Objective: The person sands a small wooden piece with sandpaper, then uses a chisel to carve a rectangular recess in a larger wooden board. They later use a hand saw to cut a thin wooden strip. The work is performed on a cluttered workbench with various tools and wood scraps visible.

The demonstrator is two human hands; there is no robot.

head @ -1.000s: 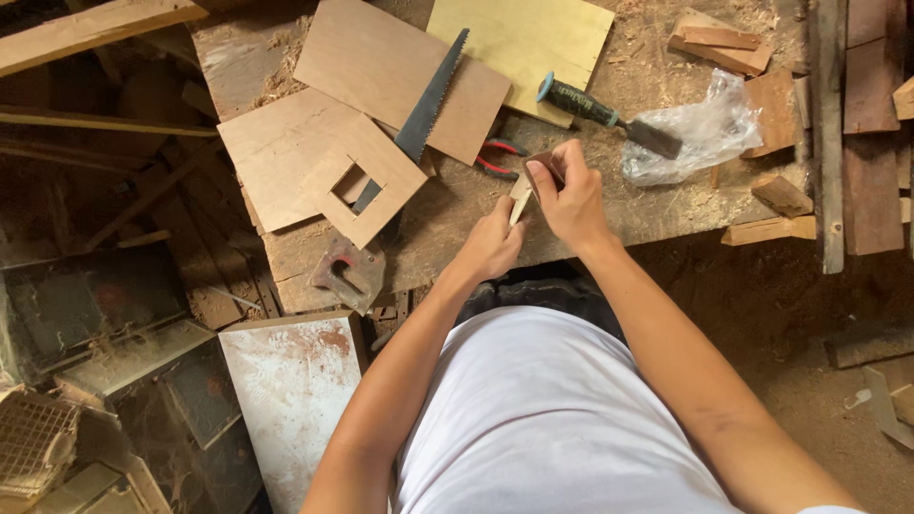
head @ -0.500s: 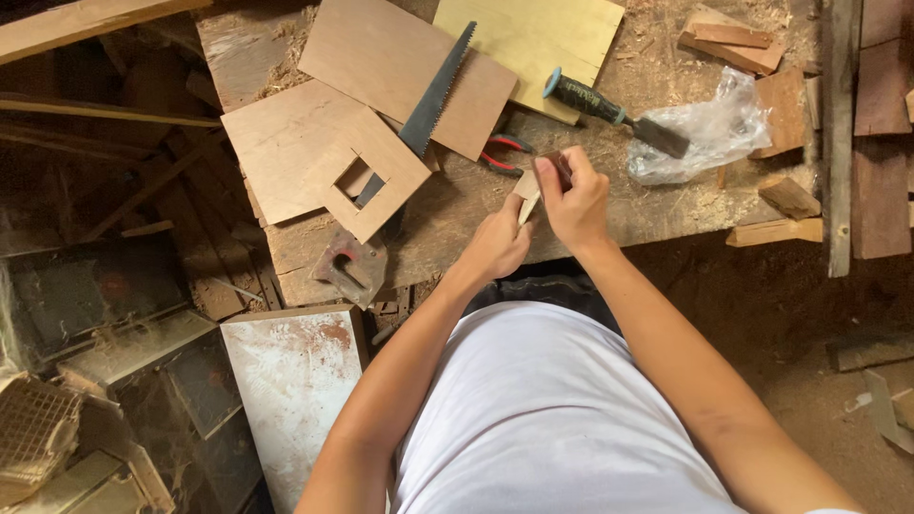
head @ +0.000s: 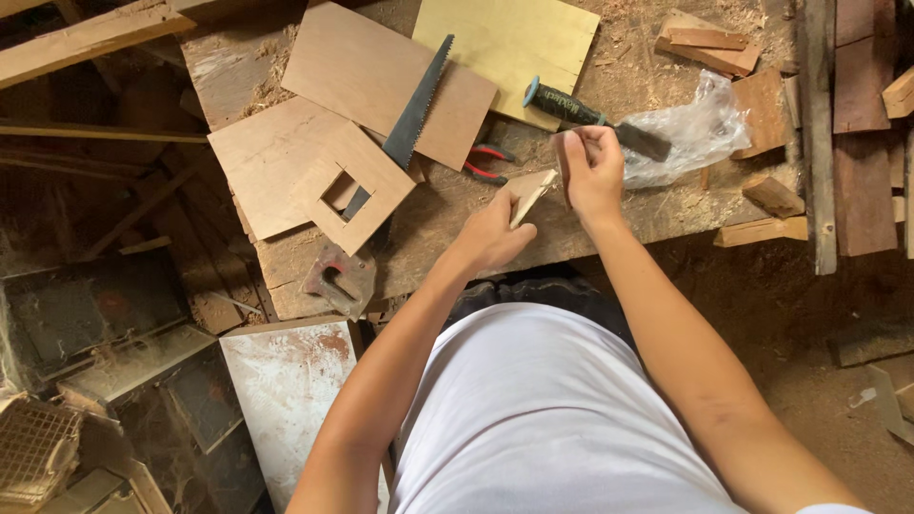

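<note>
My left hand point(head: 490, 238) holds a small thin piece of wood point(head: 531, 192) on edge over the workbench point(head: 447, 224). My right hand point(head: 592, 171) is closed on a brown folded sheet, probably sandpaper point(head: 566, 167), pressed against that piece's upper end. Just beyond the hands lie red-handled pliers point(head: 486, 162) and a chisel point(head: 590, 119) with a dark green handle.
A hand saw point(head: 405, 128) lies across plywood sheets point(head: 381, 76); one plywood piece point(head: 354, 190) has a square hole cut in it. A yellow board point(head: 514, 43), a clear plastic bag point(head: 700, 138) and wood offcuts point(head: 709, 48) sit farther back. A metal clamp point(head: 338, 281) sits at the bench's near edge.
My right hand has slid slightly up and away along the wood piece, and the left hand has shifted with it.
</note>
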